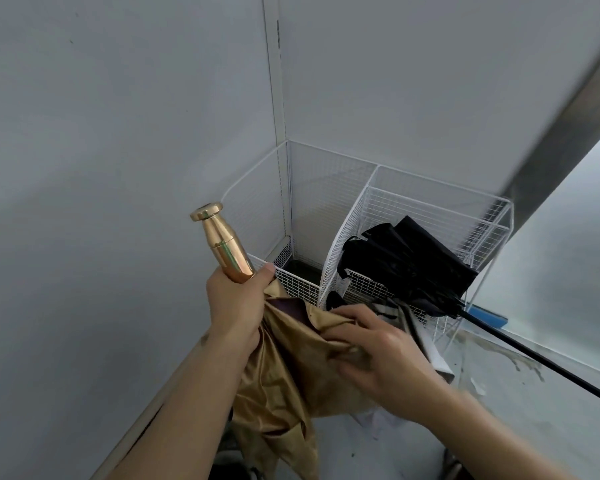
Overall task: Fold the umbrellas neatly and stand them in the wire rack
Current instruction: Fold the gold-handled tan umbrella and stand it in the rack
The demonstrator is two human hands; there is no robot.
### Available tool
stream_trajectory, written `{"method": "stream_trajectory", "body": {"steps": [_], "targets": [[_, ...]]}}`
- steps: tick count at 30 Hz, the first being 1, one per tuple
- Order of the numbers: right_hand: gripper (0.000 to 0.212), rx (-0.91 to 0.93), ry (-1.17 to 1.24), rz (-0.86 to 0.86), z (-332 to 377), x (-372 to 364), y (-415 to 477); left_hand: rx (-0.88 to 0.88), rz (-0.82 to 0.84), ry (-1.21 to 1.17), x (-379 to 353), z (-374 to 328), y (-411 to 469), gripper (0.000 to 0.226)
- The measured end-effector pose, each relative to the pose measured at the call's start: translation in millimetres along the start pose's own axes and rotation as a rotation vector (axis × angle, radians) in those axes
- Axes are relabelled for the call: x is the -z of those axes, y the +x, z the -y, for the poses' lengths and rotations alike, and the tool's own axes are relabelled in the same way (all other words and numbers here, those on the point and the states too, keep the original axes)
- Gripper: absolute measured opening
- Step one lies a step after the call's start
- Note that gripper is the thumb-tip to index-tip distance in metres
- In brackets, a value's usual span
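Gold umbrella [281, 386], its canopy hanging loose, stands upright just in front of the white wire rack [430, 209], outside it. In the head view, the left hand [236, 306] grips it at the base of the shiny gold handle [222, 244]. The right hand [378, 355], slightly blurred, pinches a fold of the fabric. A black umbrella [413, 265] leans tilted in the rack's right compartment.

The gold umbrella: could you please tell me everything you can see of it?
The gold umbrella is collapsed but not yet neatly folded: its shiny, satin-like canopy hangs in loose creases, a purple lining showing. Its metal-looking gold grip, with a flat flared cap, points up, tilted left. The left hand holds the grip's base; the right hand gathers the fabric. It is in front of the white wire rack, not in it.
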State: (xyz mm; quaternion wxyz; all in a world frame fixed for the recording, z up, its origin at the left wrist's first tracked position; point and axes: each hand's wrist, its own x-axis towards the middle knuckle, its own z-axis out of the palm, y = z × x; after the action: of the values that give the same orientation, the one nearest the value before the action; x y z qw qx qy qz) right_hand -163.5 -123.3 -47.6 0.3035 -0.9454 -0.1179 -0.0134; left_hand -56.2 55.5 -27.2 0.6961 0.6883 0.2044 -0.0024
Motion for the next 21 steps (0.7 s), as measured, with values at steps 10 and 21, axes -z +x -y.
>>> {"method": "stream_trajectory", "body": {"steps": [10,21], "targets": [[0.006,-0.082,-0.256,0.423,4,4,3,-0.178,0.158,0.281,1,-1,-6,0.018],[0.017,-0.103,-0.183,0.603,10,3,1,-0.323,0.360,0.530,5,0,-8,0.025]]}}
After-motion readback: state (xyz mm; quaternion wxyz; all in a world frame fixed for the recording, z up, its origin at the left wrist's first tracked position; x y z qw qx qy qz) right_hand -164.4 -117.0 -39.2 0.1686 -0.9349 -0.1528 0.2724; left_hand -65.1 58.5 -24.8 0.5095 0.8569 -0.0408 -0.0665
